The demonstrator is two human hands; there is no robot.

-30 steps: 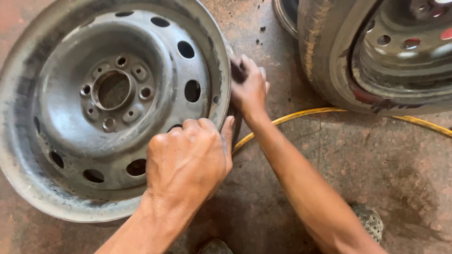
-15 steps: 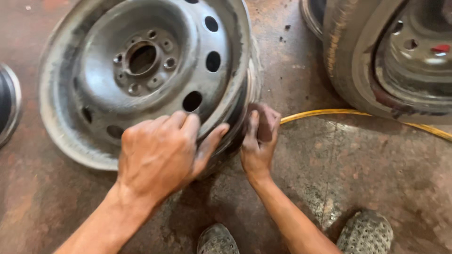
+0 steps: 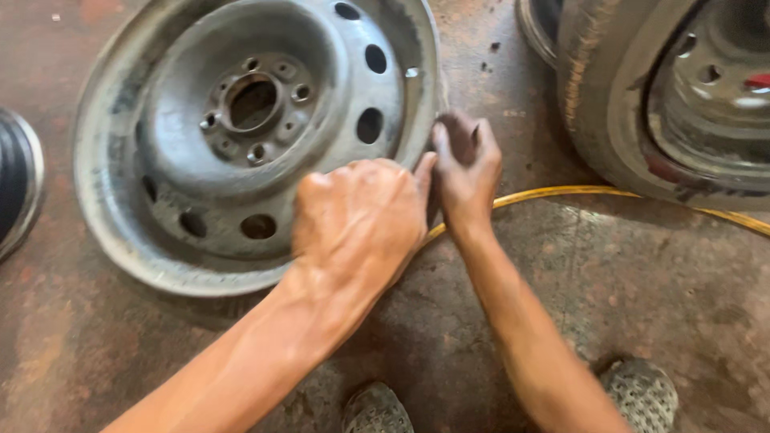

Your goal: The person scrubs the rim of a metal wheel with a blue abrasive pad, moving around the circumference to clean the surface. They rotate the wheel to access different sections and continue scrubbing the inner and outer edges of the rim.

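Bare steel wheel rim (image 3: 241, 136) lying flat on stained concrete floor (image 3: 658, 305), hub and lug holes facing up. Left hand (image 3: 361, 216) curled over the near right edge of the rim, fingers wrapped and gripping it. Right hand (image 3: 465, 160) pressed against the rim's outer lip just beside the left, fingers bent around something dark, can't tell what. Yellow hose (image 3: 577, 192) running under the wrists. Mounted tyre and wheel (image 3: 642, 104) off to the right, grey shoes (image 3: 642, 385) at the bottom.
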